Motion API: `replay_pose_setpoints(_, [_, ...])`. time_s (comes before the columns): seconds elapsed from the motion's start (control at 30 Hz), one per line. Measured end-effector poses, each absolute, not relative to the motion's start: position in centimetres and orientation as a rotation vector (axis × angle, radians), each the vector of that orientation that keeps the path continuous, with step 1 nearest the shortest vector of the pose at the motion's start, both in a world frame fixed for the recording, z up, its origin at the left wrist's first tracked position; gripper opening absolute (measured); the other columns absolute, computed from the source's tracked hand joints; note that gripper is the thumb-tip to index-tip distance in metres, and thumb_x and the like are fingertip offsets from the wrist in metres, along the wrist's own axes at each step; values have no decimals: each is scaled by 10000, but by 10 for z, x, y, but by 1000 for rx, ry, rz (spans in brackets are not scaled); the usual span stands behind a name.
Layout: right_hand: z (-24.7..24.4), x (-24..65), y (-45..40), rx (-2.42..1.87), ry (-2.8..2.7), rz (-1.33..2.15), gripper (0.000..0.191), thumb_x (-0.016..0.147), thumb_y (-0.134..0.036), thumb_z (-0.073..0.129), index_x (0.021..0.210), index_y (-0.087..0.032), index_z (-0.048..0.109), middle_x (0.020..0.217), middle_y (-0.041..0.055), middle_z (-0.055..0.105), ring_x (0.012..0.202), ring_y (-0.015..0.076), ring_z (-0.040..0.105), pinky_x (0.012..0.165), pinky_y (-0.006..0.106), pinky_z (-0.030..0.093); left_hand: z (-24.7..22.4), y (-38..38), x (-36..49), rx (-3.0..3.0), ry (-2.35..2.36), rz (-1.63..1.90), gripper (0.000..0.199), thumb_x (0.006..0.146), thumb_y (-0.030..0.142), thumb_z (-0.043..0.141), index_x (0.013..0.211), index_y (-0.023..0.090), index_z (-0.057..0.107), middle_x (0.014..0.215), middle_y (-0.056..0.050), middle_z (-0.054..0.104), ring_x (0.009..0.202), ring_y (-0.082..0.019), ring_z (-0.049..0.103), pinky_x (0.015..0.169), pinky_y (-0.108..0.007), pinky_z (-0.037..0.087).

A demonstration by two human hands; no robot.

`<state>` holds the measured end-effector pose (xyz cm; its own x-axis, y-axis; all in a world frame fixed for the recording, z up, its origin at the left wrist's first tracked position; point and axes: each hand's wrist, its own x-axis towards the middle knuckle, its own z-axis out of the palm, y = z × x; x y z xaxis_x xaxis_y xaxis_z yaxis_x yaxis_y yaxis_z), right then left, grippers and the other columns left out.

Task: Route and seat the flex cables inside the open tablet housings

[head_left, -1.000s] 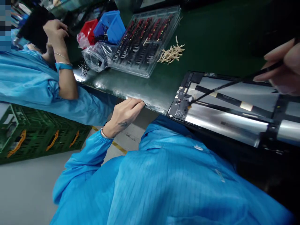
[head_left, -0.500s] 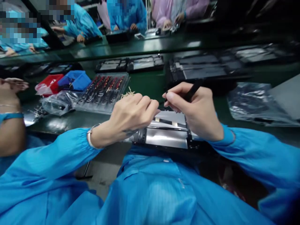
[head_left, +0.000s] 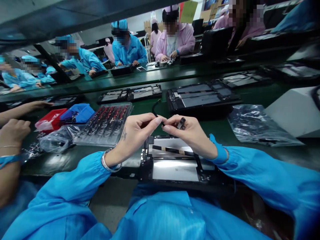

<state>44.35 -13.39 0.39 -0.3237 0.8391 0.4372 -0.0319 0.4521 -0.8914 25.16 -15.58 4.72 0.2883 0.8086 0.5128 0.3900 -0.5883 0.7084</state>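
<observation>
My left hand [head_left: 142,128] pinches a thin black flex cable [head_left: 154,107] between thumb and fingertips. The cable's free end curves up and away above the fingers. Fingertip to fingertip with it, my right hand [head_left: 184,130] is closed in a pinch at the cable's near end. A dark, blunt-ended tool [head_left: 182,122] is also tucked in that hand; its kind cannot be made out. Just below both hands lies an opened tablet [head_left: 175,170] with silver battery panels and a black strip across them. My right hand hides part of its upper edge.
Left of my hands stand a clear tray [head_left: 102,125] of small parts, a blue bin [head_left: 79,112], a red bin [head_left: 51,119] and a plastic bag [head_left: 61,138]. Another opened tablet [head_left: 200,96] lies behind. At right are a clear bag [head_left: 262,125] and a co-worker's arm [head_left: 11,136] reaches in at left.
My hands have come together, and the left has turned thumb-up with the cable now showing. The tool in my right hand has swung back. The view has tilted up.
</observation>
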Motion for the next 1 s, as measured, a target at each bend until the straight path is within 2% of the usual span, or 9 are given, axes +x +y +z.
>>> replay_pose_setpoints(0.2, [2,448,-137,-743,-1682,837,181,926,-310,680,799,-181,680,733,-6,617,732,138,532,705,311,412,33,-153,246,2110,1141,1162,317,999,424,573,956,174,762,535,38,508,486,-78,440,486,-211,330])
replay_pose_setpoints(0.37, [3,476,-136,-901,-1996,669,146,941,-195,642,796,-180,632,788,-4,597,775,137,513,724,304,392,18,-148,226,2324,1262,622,359,1023,444,498,1170,222,738,550,49,565,489,-100,492,531,-216,358])
replay_pose_setpoints(0.47, [-3,498,-137,-993,-2185,677,141,927,-117,618,803,-183,622,813,3,612,800,148,505,726,304,386,7,-141,215,2344,1344,463,402,1026,444,486,1322,243,670,571,49,603,470,-108,489,558,-220,385])
replay_pose_setpoints(0.57, [-8,515,-138,-1063,-2295,757,152,919,-88,586,815,-193,622,835,12,632,816,166,508,731,314,385,-4,-131,208,2379,1355,490,399,1024,436,490,1325,245,668,588,43,626,451,-104,480,554,-218,394])
replay_pose_setpoints(0.7, [-9,528,-137,-1197,-2319,862,156,932,-159,571,797,-212,628,839,24,645,816,193,518,742,340,381,-13,-120,207,2448,1266,581,354,1013,405,530,1301,261,678,597,49,648,440,-93,501,503,-206,363])
replay_pose_setpoints(0.77, [-8,531,-136,-1274,-2311,890,162,933,-198,579,781,-220,630,834,26,652,816,202,528,742,347,380,-15,-117,210,2472,1213,584,332,1017,380,526,1275,247,688,722,23,723,531,-107,598,518,-206,389])
replay_pose_setpoints(0.83, [-8,534,-133,-1338,-2298,897,165,926,-218,589,766,-223,629,829,26,655,822,205,542,741,349,383,-15,-116,214,2495,1139,587,317,1025,359,506,1225,211,702,932,-25,767,724,-145,690,594,-217,457])
replay_pose_setpoints(0.9, [-8,536,-131,-1380,-2287,892,162,916,-227,599,757,-224,629,821,23,656,826,206,556,741,347,387,-15,-114,218,2530,1045,589,306,1035,330,479,1185,186,703,1063,-57,750,894,-175,701,707,-244,510])
replay_pose_setpoints(1.0, [-9,536,-129,-1410,-2283,890,150,902,-232,607,755,-224,634,816,20,661,822,205,571,731,342,392,-19,-113,221,2576,892,548,299,1046,286,444,1217,184,666,1175,-79,696,1050,-185,663,857,-278,529])
